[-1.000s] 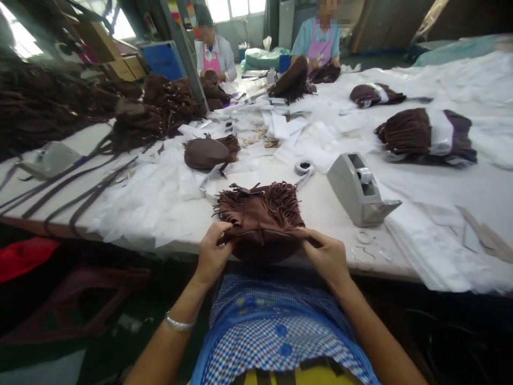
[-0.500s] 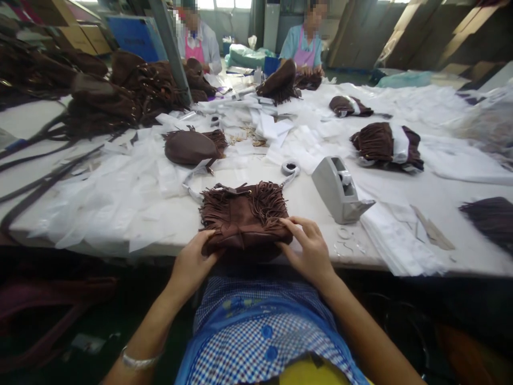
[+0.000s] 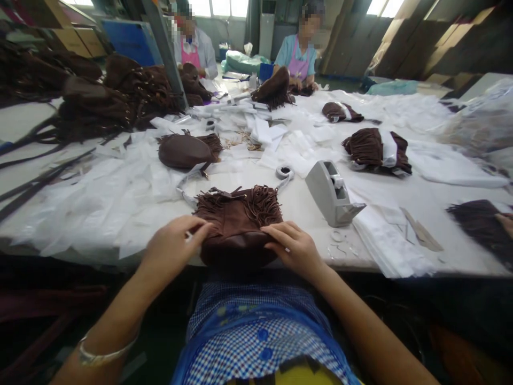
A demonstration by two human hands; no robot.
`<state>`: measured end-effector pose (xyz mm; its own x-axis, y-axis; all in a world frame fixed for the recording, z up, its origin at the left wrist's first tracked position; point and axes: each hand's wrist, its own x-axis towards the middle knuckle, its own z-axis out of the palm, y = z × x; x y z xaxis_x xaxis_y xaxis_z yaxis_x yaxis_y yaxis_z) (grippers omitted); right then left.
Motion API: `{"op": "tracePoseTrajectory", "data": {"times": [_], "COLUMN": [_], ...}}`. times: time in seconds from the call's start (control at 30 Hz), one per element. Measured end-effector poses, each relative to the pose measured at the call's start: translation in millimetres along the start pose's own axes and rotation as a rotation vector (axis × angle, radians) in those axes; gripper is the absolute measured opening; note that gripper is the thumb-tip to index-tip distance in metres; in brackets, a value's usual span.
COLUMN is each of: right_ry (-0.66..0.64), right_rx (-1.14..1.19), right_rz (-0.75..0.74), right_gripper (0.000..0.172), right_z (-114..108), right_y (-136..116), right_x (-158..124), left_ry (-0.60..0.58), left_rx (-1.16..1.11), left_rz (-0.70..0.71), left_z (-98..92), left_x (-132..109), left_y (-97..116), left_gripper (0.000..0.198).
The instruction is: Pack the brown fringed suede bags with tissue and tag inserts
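Note:
A brown fringed handbag (image 3: 236,227) lies at the table's front edge, its smooth base facing me and its fringe spread on both sides. My left hand (image 3: 174,248) is at the bag's left side, with thumb and fingertips pinched together at the fringe. On the right side, my right hand (image 3: 296,248) grips the bag's lower corner between thumb and fingers. A strap wrapped in white (image 3: 186,187) curves out behind the bag on the left. Just behind the bag's right end sits a wrapped ring (image 3: 284,172).
Right of the bag stands a grey tape dispenser (image 3: 331,192), beside white sheets (image 3: 380,235). A brown bag (image 3: 188,149) and a wrapped fringed bag (image 3: 377,151) lie farther back. Bags pile up (image 3: 100,101) at left. A co-worker's hand (image 3: 505,223) touches a dark fringed piece at right.
My left hand has shifted up and left along the bag, to its fringe. My right hand still holds the right corner. A co-worker's hand has appeared at the right edge.

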<state>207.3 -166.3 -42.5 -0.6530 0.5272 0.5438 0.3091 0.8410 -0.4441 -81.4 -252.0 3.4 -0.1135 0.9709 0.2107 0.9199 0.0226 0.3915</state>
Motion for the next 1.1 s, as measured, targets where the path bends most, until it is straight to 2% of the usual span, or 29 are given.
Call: {"op": "tracePoseTrajectory", "data": {"times": [0.07, 0.1, 0.13, 0.17, 0.23, 0.3, 0.37, 0.47, 0.57, 0.63, 0.7, 0.8, 0.9, 0.97, 1.1], "right_ry": [0.028, 0.028, 0.020, 0.007, -0.028, -0.067, -0.100, -0.148, -0.189, -0.195, -0.186, -0.131, -0.084, -0.085, -0.074], "right_rx": [0.040, 0.057, 0.066, 0.067, 0.048, 0.023, 0.012, 0.014, 0.028, 0.051, 0.072, 0.054, -0.028, -0.071, -0.087], "right_rz": [0.037, 0.049, 0.057, 0.060, 0.060, 0.053, 0.047, 0.014, -0.045, -0.073, -0.078, -0.054, -0.108, -0.148, -0.017], "right_gripper": [0.039, 0.037, 0.036, 0.036, 0.038, 0.038, 0.036, 0.037, 0.037, 0.030, 0.020, 0.012, 0.019, 0.024, 0.032], "right_z": [-1, -2, -4, -6, -13, -19, -24, -27, -24, -19, -14, -3, 5, 9, 13], "right_y": [-2, -4, -6, -9, -13, -14, -12, -9, -7, -6, -3, 6, 16, 21, 31], "right_x": [1, 3, 5, 8, 15, 23, 28, 33, 35, 35, 36, 36, 33, 27, 5], "left_ry": [0.184, 0.244, 0.255, 0.212, 0.030, -0.122, -0.173, -0.226, -0.269, -0.271, -0.246, -0.099, 0.072, 0.112, 0.168], "left_rx": [0.130, 0.139, 0.105, 0.045, -0.064, -0.081, -0.076, -0.129, -0.176, -0.172, -0.149, -0.074, 0.011, 0.025, 0.043], "left_rz": [-0.105, -0.100, -0.058, 0.009, 0.152, 0.233, 0.243, 0.243, 0.241, 0.243, 0.262, 0.338, 0.468, 0.520, 0.501], "left_z": [-8.8, -12.1, -13.9, -13.8, -8.9, -1.0, 5.3, 7.4, 4.4, 3.7, 5.9, 15.3, 29.9, 41.4, 66.9], "left_x": [-6, -9, -11, -12, -9, -2, 7, 15, 14, 12, 10, 11, 11, 7, -16], "left_y": [-12, -11, -6, 3, 24, 41, 48, 43, 37, 36, 36, 37, 36, 32, 16], "left_gripper": [0.035, 0.036, 0.037, 0.038, 0.039, 0.039, 0.034, 0.031, 0.037, 0.036, 0.029, 0.013, 0.013, 0.016, 0.024]}}
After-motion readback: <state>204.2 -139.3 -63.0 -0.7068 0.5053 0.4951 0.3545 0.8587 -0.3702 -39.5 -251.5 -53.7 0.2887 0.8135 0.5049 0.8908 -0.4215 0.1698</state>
